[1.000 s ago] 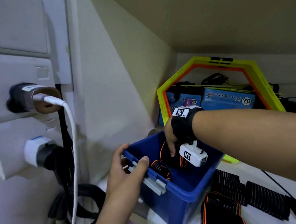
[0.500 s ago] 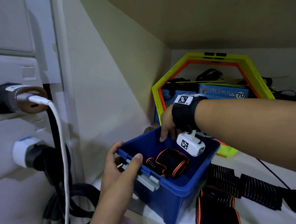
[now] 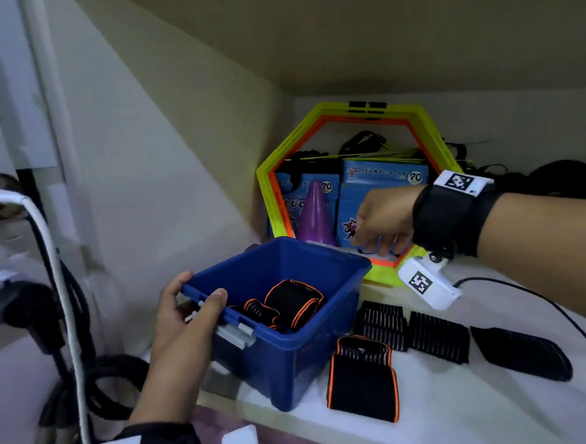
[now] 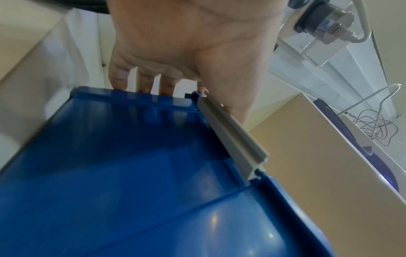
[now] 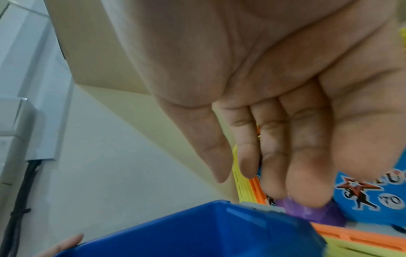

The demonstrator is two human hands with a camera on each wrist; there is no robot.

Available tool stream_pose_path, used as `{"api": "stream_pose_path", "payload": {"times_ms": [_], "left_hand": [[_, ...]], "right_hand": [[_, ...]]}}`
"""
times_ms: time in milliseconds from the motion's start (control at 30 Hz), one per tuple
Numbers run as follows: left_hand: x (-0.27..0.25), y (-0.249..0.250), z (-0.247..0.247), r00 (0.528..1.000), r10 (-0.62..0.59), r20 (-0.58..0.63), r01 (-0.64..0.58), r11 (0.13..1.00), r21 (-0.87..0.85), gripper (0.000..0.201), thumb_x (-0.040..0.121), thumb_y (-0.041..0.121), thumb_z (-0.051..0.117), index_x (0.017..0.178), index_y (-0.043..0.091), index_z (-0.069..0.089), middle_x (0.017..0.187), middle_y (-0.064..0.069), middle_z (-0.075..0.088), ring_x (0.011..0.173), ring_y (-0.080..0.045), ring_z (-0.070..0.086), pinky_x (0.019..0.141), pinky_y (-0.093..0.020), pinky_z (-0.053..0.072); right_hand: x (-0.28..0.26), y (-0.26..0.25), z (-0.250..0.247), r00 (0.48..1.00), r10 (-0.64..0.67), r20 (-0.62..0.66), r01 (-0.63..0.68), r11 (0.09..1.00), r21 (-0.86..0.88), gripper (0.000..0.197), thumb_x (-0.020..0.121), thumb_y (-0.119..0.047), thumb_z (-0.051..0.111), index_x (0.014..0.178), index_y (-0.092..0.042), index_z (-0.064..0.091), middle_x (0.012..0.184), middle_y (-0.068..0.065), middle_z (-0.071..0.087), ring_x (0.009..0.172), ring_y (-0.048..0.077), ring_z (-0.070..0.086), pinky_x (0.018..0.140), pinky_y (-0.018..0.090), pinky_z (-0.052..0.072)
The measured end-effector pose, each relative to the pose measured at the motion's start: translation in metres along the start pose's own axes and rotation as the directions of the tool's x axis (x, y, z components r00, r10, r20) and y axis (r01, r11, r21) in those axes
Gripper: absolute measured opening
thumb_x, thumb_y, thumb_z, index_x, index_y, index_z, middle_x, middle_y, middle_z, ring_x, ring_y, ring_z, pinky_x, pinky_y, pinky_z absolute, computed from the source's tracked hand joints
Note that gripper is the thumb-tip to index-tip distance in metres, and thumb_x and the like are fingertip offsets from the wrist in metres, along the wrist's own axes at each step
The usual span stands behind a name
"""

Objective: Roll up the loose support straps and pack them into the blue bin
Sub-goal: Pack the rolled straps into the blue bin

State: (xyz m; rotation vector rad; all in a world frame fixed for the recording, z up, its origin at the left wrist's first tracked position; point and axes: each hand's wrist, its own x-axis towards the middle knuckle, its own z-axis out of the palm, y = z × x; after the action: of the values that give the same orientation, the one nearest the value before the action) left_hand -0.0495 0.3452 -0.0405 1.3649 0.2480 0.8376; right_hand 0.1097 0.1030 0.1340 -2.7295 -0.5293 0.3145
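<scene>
The blue bin (image 3: pixel 293 369) stands on the white shelf (image 3: pixel 468 417). Rolled black straps with orange trim (image 3: pixel 291 304) lie inside it. My left hand (image 3: pixel 201 291) grips the bin's near left rim, thumb over the edge by the grey latch (image 4: pixel 232 139); the fingers (image 4: pixel 142 81) curl behind the bin (image 4: pixel 131 173). My right hand (image 3: pixel 376 237) hovers above the bin's far right corner, fingers (image 5: pixel 272 156) relaxed and empty over the bin (image 5: pixel 197 231). Loose straps lie right of the bin: one orange-trimmed (image 3: pixel 361 379), three black (image 3: pixel 439 336).
Yellow and orange hexagonal frames (image 3: pixel 271 175) lean against the back wall with blue boxes (image 3: pixel 382 189) and a purple cone (image 3: pixel 315 213) behind the bin. Plugs and cables (image 3: pixel 63 304) hang at the left. A thin black cable (image 3: pixel 529 296) crosses the shelf at right.
My right hand has come up out of the bin and moved back and right, leaving a rolled strap inside. The left hand keeps its hold on the rim.
</scene>
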Motion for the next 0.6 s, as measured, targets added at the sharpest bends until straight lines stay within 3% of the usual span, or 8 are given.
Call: {"api": "stream_pose_path", "payload": {"times_ms": [67, 167, 233, 333, 400, 600], "left_hand": [[0.0, -0.002, 0.001, 1.0, 0.003, -0.003, -0.003, 1.0, -0.008, 0.043, 0.089, 0.027, 0.072, 0.125, 0.042, 0.053, 0.104, -0.008, 0.069, 0.082, -0.019, 0.069, 0.074, -0.036, 0.051], [0.002, -0.005, 0.001, 1.0, 0.011, -0.023, -0.011, 1.0, -0.005, 0.046, 0.085, 0.03, 0.075, 0.124, 0.043, 0.053, 0.103, -0.011, 0.068, 0.079, -0.019, 0.067, 0.073, -0.035, 0.05], [0.001, -0.006, 0.003, 1.0, 0.01, -0.028, -0.01, 1.0, -0.011, 0.044, 0.088, 0.027, 0.073, 0.125, 0.041, 0.053, 0.103, -0.013, 0.067, 0.077, -0.019, 0.066, 0.07, -0.033, 0.049], [0.0, -0.003, 0.003, 1.0, 0.009, -0.018, -0.009, 1.0, -0.013, 0.044, 0.092, 0.024, 0.07, 0.129, 0.038, 0.051, 0.104, -0.015, 0.066, 0.077, -0.019, 0.065, 0.066, -0.032, 0.049], [-0.001, 0.0, 0.004, 1.0, 0.007, -0.015, -0.007, 1.0, -0.013, 0.045, 0.093, 0.023, 0.068, 0.132, 0.034, 0.049, 0.103, -0.013, 0.064, 0.074, -0.014, 0.064, 0.061, -0.026, 0.048], [-0.003, 0.002, 0.006, 1.0, -0.002, -0.018, 0.002, 1.0, 0.013, 0.045, 0.094, 0.021, 0.066, 0.135, 0.03, 0.048, 0.094, -0.006, 0.062, 0.057, 0.004, 0.063, 0.047, -0.012, 0.047]], "right_hand": [[-0.013, 0.018, 0.007, 0.999, 0.037, 0.027, -0.038, 0.999, 0.024, 0.01, 0.091, -0.013, 0.066, 0.088, -0.004, 0.063, 0.079, 0.013, 0.066, 0.058, 0.024, 0.056, 0.051, 0.025, 0.046], [-0.033, 0.039, 0.038, 0.994, 0.006, 0.11, -0.007, 1.0, 0.004, 0.013, 0.093, -0.012, 0.061, 0.097, -0.002, 0.068, 0.088, 0.01, 0.074, 0.069, 0.021, 0.066, 0.056, 0.03, 0.055], [-0.043, 0.052, 0.069, 0.981, -0.083, 0.178, 0.082, 0.997, 0.014, 0.015, 0.09, -0.026, 0.067, 0.096, -0.013, 0.073, 0.095, 0.009, 0.076, 0.077, 0.017, 0.068, 0.06, 0.03, 0.06], [-0.06, 0.058, 0.112, 0.945, -0.241, 0.221, 0.252, 0.967, -0.024, 0.052, 0.069, -0.063, 0.077, 0.099, -0.021, 0.073, 0.097, -0.001, 0.075, 0.086, 0.015, 0.07, 0.077, 0.038, 0.06], [-0.067, 0.058, 0.129, 0.928, -0.309, 0.21, 0.332, 0.939, -0.085, 0.065, 0.058, -0.073, 0.075, 0.098, -0.022, 0.071, 0.094, -0.006, 0.074, 0.086, 0.012, 0.069, 0.081, 0.039, 0.057], [-0.072, 0.048, 0.135, 0.901, -0.397, 0.178, 0.423, 0.893, -0.151, 0.049, 0.058, -0.058, 0.082, 0.087, -0.02, 0.071, 0.081, -0.003, 0.074, 0.073, 0.015, 0.068, 0.068, 0.04, 0.057]]}}
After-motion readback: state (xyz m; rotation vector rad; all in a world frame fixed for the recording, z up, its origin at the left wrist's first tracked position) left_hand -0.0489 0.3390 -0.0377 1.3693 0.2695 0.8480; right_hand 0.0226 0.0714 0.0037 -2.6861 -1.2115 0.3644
